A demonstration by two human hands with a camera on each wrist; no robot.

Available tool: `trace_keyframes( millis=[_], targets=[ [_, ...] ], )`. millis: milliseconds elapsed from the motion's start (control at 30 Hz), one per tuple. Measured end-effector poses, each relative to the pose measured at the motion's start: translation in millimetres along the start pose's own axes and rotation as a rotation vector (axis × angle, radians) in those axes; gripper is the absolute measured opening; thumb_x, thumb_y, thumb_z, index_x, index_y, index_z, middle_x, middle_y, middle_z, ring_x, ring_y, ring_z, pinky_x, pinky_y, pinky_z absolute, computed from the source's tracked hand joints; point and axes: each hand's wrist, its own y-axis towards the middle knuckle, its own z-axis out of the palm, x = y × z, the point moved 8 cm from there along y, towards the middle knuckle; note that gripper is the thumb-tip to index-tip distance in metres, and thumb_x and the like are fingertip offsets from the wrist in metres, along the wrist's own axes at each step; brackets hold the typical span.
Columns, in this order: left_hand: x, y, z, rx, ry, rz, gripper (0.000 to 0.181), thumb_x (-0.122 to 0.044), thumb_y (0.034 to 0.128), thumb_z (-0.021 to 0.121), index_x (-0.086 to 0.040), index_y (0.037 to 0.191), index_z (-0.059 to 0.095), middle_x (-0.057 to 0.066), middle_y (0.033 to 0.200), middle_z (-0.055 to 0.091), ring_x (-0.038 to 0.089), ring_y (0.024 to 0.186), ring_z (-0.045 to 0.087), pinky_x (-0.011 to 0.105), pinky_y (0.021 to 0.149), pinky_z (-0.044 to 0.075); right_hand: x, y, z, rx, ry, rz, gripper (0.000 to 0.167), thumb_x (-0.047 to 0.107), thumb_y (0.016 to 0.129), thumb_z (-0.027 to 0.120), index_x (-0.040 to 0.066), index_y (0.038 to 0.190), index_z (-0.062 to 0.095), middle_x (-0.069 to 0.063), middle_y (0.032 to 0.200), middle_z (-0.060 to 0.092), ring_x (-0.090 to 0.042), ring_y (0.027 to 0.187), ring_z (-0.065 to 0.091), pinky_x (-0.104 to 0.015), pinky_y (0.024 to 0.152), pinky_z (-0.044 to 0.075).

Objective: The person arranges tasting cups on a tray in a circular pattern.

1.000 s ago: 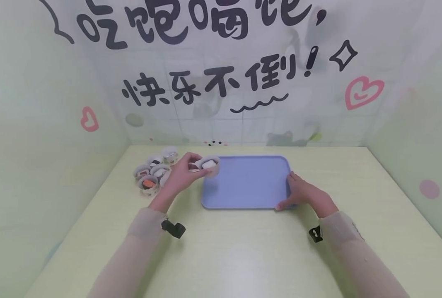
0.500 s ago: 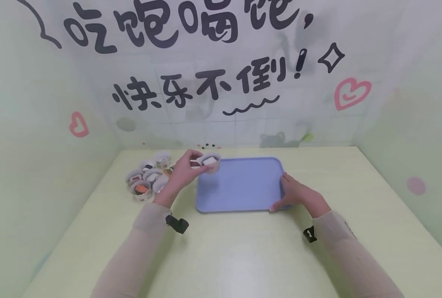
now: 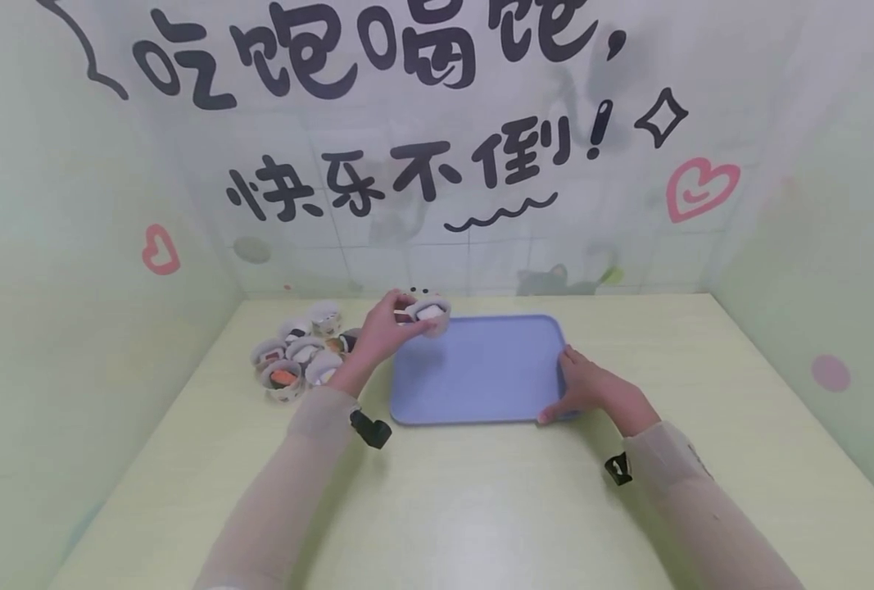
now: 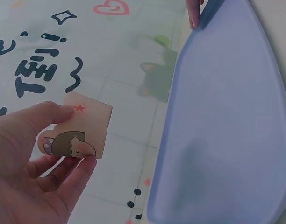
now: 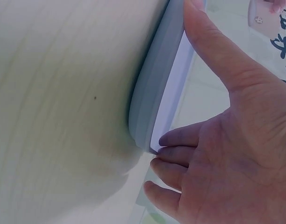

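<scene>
My left hand (image 3: 391, 325) pinches a small printed cup (image 4: 82, 125) between thumb and fingers. The cup has a cartoon animal and a red star on its side, and a white piece (image 3: 431, 312) sits inside it. It is held in the air near the back left corner of a blue rectangular tray (image 3: 481, 369). On the tray's right end, my right hand (image 3: 591, 385) holds the rim, its thumb at the front corner and its fingers along the right side. In the right wrist view the tray's edge (image 5: 154, 93) lies between thumb and fingers.
Several similar cups with toy-like sushi pieces cluster at the back left of the table, among them a cup with an orange-topped piece (image 3: 283, 380). The pale wooden table (image 3: 466, 508) is bordered by printed wall sheets (image 3: 378, 238) at the back and both sides.
My left hand has moved a little right with the cup, away from the cluster, showing more of the cups behind it. The right hand stays on the tray. The head view has shifted slightly.
</scene>
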Motion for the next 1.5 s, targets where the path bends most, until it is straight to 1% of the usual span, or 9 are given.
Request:
trace_keyframes(
  millis=[167, 333, 500, 667, 867, 1000, 1100, 1300, 1500],
  targets=[
    [1.6, 12.1, 7.5, -0.002, -0.024, -0.002, 0.056, -0.025, 0.0883, 0.076, -0.001, 0.132, 0.049, 0.019, 0.136, 0.057, 0.034, 0.123, 0.061, 0.045, 0.099, 0.056, 1, -0.4, -3, -0.009, -0.014, -0.007, 0.133, 0.051, 0.069, 0.088, -0.021, 0.149, 0.010, -0.041, 0.158, 0.006, -0.054, 0.148, 0.011, -0.059, 0.124, 0.018],
    [1.4, 21.2, 17.9, 0.002, -0.024, 0.024, 0.054, -0.024, 0.0879, 0.077, -0.001, 0.129, 0.050, 0.019, 0.135, 0.058, 0.034, 0.121, 0.063, 0.043, 0.095, 0.057, -1, 0.4, -3, -0.019, -0.013, -0.007, 0.133, 0.051, 0.068, 0.088, -0.021, 0.149, 0.011, -0.040, 0.158, 0.007, -0.055, 0.148, 0.013, -0.060, 0.123, 0.019],
    [3.5, 25.4, 28.7, 0.011, -0.028, 0.028, 0.051, -0.023, 0.0865, 0.078, -0.002, 0.124, 0.051, 0.019, 0.132, 0.060, 0.033, 0.118, 0.065, 0.040, 0.092, 0.058, -3, 0.7, 0, -0.014, -0.012, 0.004, 0.133, 0.052, 0.068, 0.088, -0.019, 0.150, 0.012, -0.039, 0.159, 0.008, -0.054, 0.148, 0.014, -0.060, 0.123, 0.020],
    [4.2, 27.5, 36.1, 0.010, -0.008, 0.032, 0.052, -0.023, 0.0869, 0.078, -0.001, 0.126, 0.051, 0.019, 0.129, 0.060, 0.032, 0.117, 0.065, 0.040, 0.093, 0.058, -1, -0.8, 2, -0.013, -0.018, -0.002, 0.132, 0.051, 0.068, 0.088, -0.020, 0.149, 0.012, -0.040, 0.158, 0.008, -0.054, 0.148, 0.014, -0.060, 0.123, 0.020],
    [4.5, 35.1, 43.2, 0.003, 0.002, 0.033, 0.054, -0.023, 0.0860, 0.079, 0.000, 0.126, 0.050, 0.019, 0.128, 0.061, 0.032, 0.117, 0.065, 0.041, 0.094, 0.057, 2, -1.2, 1, -0.009, -0.023, -0.005, 0.132, 0.052, 0.069, 0.087, -0.020, 0.149, 0.013, -0.040, 0.158, 0.007, -0.054, 0.148, 0.013, -0.059, 0.123, 0.020],
    [4.9, 41.0, 50.6, 0.003, -0.001, 0.024, 0.055, -0.024, 0.0853, 0.080, -0.001, 0.125, 0.050, 0.018, 0.128, 0.061, 0.032, 0.117, 0.065, 0.041, 0.095, 0.058, 1, -1.7, 0, -0.012, -0.021, 0.005, 0.131, 0.052, 0.069, 0.087, -0.020, 0.149, 0.013, -0.039, 0.159, 0.007, -0.053, 0.148, 0.013, -0.059, 0.124, 0.019],
    [6.6, 43.3, 55.4, -0.004, 0.000, 0.004, 0.055, -0.024, 0.0856, 0.079, -0.001, 0.126, 0.050, 0.018, 0.128, 0.061, 0.031, 0.117, 0.065, 0.040, 0.096, 0.057, 0, -1.9, 0, -0.012, -0.025, 0.005, 0.131, 0.051, 0.069, 0.088, -0.020, 0.149, 0.013, -0.040, 0.159, 0.008, -0.053, 0.148, 0.013, -0.059, 0.124, 0.020],
    [10.8, 45.3, 61.9, -0.027, 0.051, -0.044, 0.055, -0.031, 0.0844, 0.080, -0.007, 0.125, 0.052, 0.015, 0.125, 0.065, 0.027, 0.115, 0.065, 0.041, 0.096, 0.054, 2, -3.2, 0, -0.012, -0.034, -0.004, 0.131, 0.051, 0.069, 0.088, -0.021, 0.148, 0.013, -0.041, 0.158, 0.009, -0.054, 0.148, 0.015, -0.059, 0.123, 0.021],
    [14.9, 52.5, 69.4, -0.033, 0.024, -0.032, 0.054, -0.026, 0.0843, 0.080, -0.004, 0.124, 0.051, 0.017, 0.123, 0.064, 0.029, 0.112, 0.064, 0.039, 0.094, 0.055, 3, -3.7, -1, -0.008, -0.036, 0.000, 0.131, 0.052, 0.069, 0.087, -0.021, 0.148, 0.013, -0.041, 0.158, 0.008, -0.055, 0.148, 0.014, -0.060, 0.123, 0.020]
  ],
)
